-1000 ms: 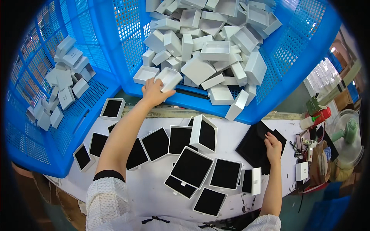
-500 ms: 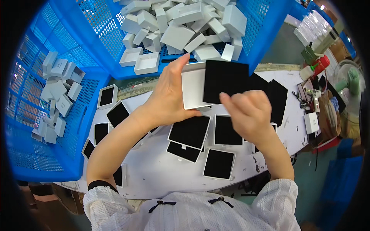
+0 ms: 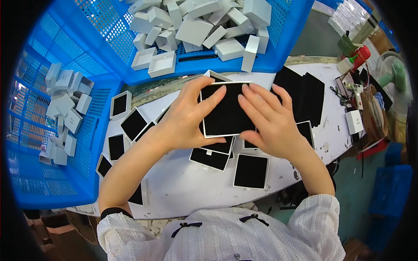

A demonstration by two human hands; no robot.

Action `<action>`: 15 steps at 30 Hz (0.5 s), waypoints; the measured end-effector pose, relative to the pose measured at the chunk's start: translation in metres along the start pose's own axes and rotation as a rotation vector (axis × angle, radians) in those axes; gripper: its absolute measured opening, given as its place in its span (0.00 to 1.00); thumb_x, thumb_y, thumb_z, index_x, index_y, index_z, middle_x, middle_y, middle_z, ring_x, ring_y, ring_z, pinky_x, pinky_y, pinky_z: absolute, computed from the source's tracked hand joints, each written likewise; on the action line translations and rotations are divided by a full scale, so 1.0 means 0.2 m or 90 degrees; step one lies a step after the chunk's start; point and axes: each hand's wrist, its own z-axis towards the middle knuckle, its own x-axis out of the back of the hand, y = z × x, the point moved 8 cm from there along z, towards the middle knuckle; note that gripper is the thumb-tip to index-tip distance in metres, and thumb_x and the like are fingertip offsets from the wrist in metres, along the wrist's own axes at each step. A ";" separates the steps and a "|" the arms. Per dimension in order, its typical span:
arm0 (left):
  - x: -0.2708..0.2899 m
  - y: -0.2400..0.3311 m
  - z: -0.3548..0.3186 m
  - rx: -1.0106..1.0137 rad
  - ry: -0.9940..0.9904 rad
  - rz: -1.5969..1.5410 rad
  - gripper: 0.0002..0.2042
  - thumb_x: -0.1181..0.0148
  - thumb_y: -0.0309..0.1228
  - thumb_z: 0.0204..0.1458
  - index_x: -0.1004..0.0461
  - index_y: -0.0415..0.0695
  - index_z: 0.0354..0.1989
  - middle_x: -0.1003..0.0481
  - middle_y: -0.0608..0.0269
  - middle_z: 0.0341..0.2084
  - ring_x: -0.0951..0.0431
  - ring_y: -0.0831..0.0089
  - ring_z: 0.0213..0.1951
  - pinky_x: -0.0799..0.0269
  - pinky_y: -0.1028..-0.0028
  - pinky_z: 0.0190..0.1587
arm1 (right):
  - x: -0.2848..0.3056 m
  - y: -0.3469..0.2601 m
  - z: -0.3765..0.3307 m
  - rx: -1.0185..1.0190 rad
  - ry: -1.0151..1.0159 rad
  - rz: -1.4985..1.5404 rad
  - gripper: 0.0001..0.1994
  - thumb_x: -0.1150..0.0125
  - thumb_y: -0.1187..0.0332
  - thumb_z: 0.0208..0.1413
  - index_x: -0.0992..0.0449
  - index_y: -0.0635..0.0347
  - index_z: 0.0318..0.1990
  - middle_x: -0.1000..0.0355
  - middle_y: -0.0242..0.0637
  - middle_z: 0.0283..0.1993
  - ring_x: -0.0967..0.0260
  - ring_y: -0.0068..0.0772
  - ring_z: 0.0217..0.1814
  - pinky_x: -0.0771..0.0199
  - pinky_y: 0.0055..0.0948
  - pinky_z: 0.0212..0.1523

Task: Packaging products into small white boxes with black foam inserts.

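My left hand [image 3: 183, 115] is closed round the left side of a shallow white box [image 3: 208, 135], its thumb reaching over the rim. A black pad [image 3: 224, 114] lies inside the box and covers its floor. My right hand [image 3: 276, 119] is at the box's right side, fingers close together and pressed on the pad, thumb by the lower right corner. The box is held above the table, over other white boxes with black pads [image 3: 251, 171]. Loose black pads [image 3: 311, 98] lie in a stack to the right of my right hand.
A large blue crate [image 3: 296, 41] at the back holds a heap of white boxes [image 3: 194, 31]. Another blue crate [image 3: 89, 174] on the left holds several more. Padded boxes [image 3: 134, 124] are spread along the left of the white table [image 3: 174, 195]. Bottles [image 3: 345, 65] and cables stand far right.
The black pad, half over the box before, now sits inside it. My right hand has moved left onto the pad, and my left thumb has come over the rim.
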 end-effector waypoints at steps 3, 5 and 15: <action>-0.03 -0.02 -0.02 0.010 -0.016 -0.014 0.44 0.23 0.41 0.25 0.35 0.43 0.57 0.43 0.43 0.54 0.39 0.45 0.55 0.38 0.59 0.55 | 0.02 -0.02 0.00 0.000 -0.005 0.003 0.28 0.40 0.50 0.42 0.27 0.62 0.47 0.32 0.40 0.54 0.37 0.37 0.57 0.51 0.48 0.59; -0.01 -0.05 -0.04 0.039 -0.028 -0.033 0.43 0.23 0.42 0.25 0.34 0.43 0.57 0.43 0.43 0.55 0.39 0.45 0.56 0.39 0.60 0.56 | 0.04 -0.04 -0.04 0.029 0.018 0.005 0.27 0.39 0.52 0.40 0.26 0.61 0.46 0.32 0.38 0.53 0.37 0.35 0.57 0.50 0.46 0.58; -0.16 -0.17 -0.25 0.249 -0.150 -0.182 0.12 0.34 0.36 0.42 0.19 0.54 0.38 0.49 0.49 0.64 0.55 0.46 0.66 0.70 0.52 0.64 | -0.08 0.29 -0.10 -0.083 -0.079 0.210 0.27 0.32 0.58 0.38 0.28 0.61 0.47 0.33 0.41 0.53 0.40 0.43 0.58 0.43 0.41 0.57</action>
